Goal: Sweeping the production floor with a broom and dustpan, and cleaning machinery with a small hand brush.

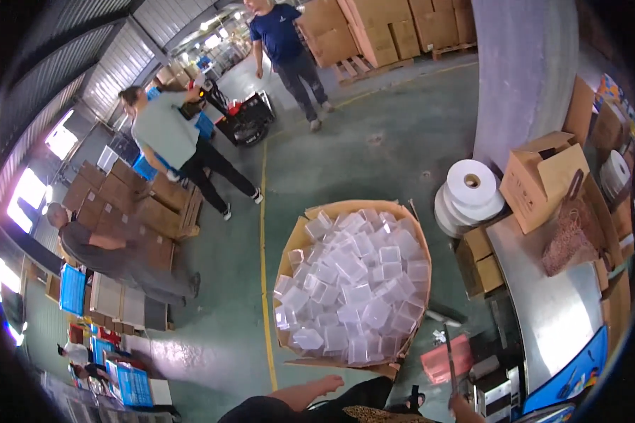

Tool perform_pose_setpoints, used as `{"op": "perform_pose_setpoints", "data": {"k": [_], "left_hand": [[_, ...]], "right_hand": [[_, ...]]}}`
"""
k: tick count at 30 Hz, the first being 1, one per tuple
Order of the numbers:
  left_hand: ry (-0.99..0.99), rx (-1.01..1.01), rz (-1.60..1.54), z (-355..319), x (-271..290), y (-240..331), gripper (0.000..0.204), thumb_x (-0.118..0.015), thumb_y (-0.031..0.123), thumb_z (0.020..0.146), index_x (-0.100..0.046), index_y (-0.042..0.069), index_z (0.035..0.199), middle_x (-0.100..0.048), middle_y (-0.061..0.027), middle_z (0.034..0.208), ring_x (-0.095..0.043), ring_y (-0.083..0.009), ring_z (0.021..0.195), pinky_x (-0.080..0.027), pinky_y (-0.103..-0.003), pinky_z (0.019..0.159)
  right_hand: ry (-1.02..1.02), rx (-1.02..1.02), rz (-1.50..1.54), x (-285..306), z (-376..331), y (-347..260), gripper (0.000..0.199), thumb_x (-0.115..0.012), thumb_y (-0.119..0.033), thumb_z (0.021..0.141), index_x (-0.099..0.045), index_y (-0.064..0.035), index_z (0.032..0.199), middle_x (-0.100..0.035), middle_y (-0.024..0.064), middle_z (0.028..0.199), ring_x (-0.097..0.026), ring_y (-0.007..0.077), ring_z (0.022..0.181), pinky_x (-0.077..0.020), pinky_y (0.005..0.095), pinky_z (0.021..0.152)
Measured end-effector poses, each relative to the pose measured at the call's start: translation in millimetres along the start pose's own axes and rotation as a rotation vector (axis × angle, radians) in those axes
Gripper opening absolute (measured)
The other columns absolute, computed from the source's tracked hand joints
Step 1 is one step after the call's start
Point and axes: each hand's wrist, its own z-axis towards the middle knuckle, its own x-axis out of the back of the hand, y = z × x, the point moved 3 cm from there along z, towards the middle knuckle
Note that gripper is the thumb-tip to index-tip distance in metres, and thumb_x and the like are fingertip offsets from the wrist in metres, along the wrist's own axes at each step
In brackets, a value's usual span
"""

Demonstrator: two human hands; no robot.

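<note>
My left hand [322, 385] is at the lower middle, fingers stretched to the right and nothing seen in them. Just beyond it stands a large open cardboard box [282, 268] heaped with clear plastic boxes [353, 282]. At the lower right edge, my right hand [466, 410] is closed around the near end of a thin dark rod [450, 359]. Part of that hand is cut off by the picture's edge. The rod leans toward a flat red piece [446, 359] on the floor.
To the right, a metal worktable [543, 296] carries a cardboard carton [543, 180] and a blue tool mat [568, 370]. White rolls [469, 194] stand by a thick pillar [522, 77]. People work at the left near stacked cartons [113, 204] and a pallet truck [247, 120]. Another person [282, 42] stands farther off.
</note>
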Motion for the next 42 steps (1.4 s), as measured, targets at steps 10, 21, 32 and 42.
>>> {"op": "perform_pose_setpoints", "data": {"k": [10,21,32,42], "left_hand": [[-0.180,-0.030,-0.869,86,2,8,0.061,-0.049,0.042,0.075,-0.025,0.014,0.123,-0.019,-0.0123,0.131,-0.040,-0.0395,0.105,-0.034,-0.064,0.073],[0.071,-0.085,-1.488,129,-11,46,0.024,-0.040,0.002,0.074,-0.045,-0.003,0.097,-0.051,-0.0182,0.093,-0.051,-0.0322,0.087,-0.044,-0.050,0.078],[-0.297,-0.336,-1.114,94,-84,269,0.025,-0.036,0.020,0.085,-0.046,-0.001,0.095,-0.052,-0.0146,0.090,-0.054,-0.0260,0.083,-0.048,-0.039,0.071],[-0.356,-0.309,-0.959,101,-152,345,0.049,-0.036,0.042,0.083,-0.039,0.003,0.111,-0.046,-0.0117,0.107,-0.050,-0.0266,0.094,-0.035,-0.045,0.086]], "right_hand": [[-0.102,-0.139,-0.157,-30,-123,90,0.039,-0.050,-0.027,0.079,-0.043,-0.0051,0.111,-0.055,0.0111,0.071,-0.056,0.0216,0.064,-0.0443,0.0351,0.056],[-0.063,-0.511,0.400,-42,-117,76,0.040,-0.046,-0.029,0.083,-0.041,-0.0047,0.114,-0.053,0.0082,0.065,-0.051,0.0166,0.050,-0.0415,0.0334,0.045],[0.187,-0.219,-0.034,-15,-95,32,0.047,-0.047,-0.032,0.079,-0.036,-0.0152,0.121,-0.055,0.0204,0.092,-0.053,0.0356,0.086,-0.0420,0.0406,0.071],[-0.075,-0.279,0.078,-100,-138,48,0.043,-0.040,-0.030,0.082,-0.032,-0.0199,0.123,-0.055,0.0222,0.095,-0.053,0.0384,0.086,-0.0407,0.0440,0.076]]}}
